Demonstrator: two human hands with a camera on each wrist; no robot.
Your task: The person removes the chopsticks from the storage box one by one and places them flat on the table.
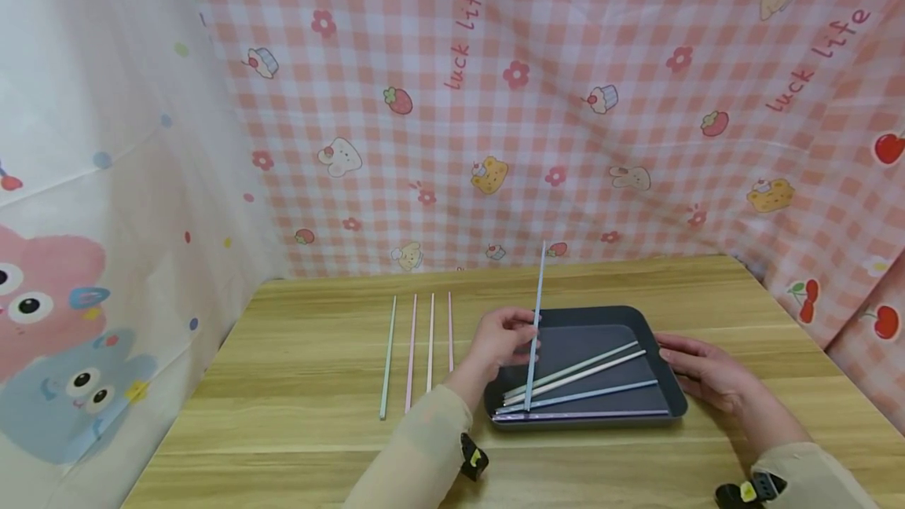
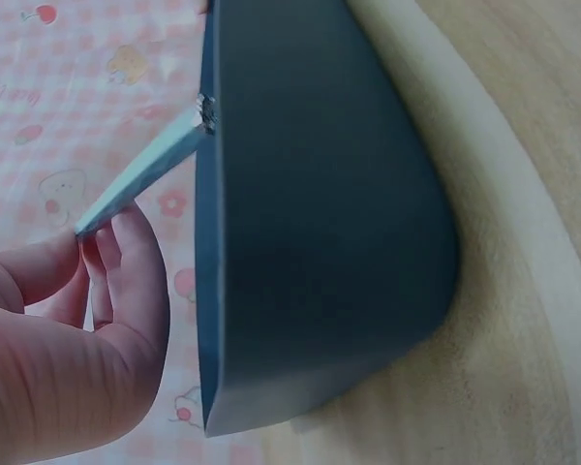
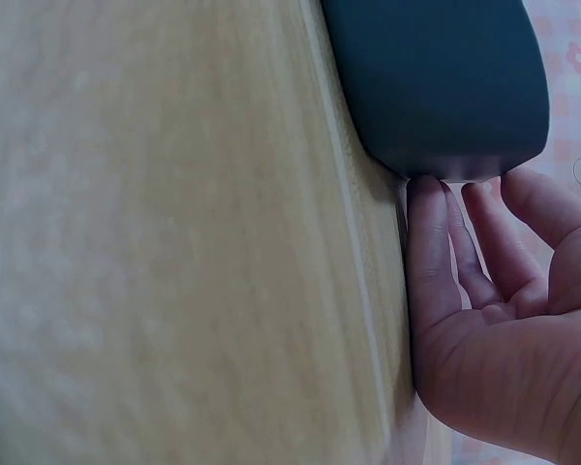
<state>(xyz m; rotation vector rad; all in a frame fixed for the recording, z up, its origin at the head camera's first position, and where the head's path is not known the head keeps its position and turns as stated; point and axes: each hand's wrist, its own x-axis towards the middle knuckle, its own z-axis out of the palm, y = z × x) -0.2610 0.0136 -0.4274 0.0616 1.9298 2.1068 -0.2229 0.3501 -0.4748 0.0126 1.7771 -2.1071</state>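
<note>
While a pale blue chopstick is slanting steeply over the left part of the dark tray, your left grip is pinching it between thumb and fingers; whether its lower end is touching anything, I cannot tell. Your right grip, its fingers extended, is resting fingertips against the tray's right outer side. Four more chopsticks are lying inside the tray, and another row of four is lying to its left on the wood-grained desk. Behind, a pink checked cloth is hanging, its print reading "luck life" twice; a white cloth with cartoon figures is hanging at your left.
</note>
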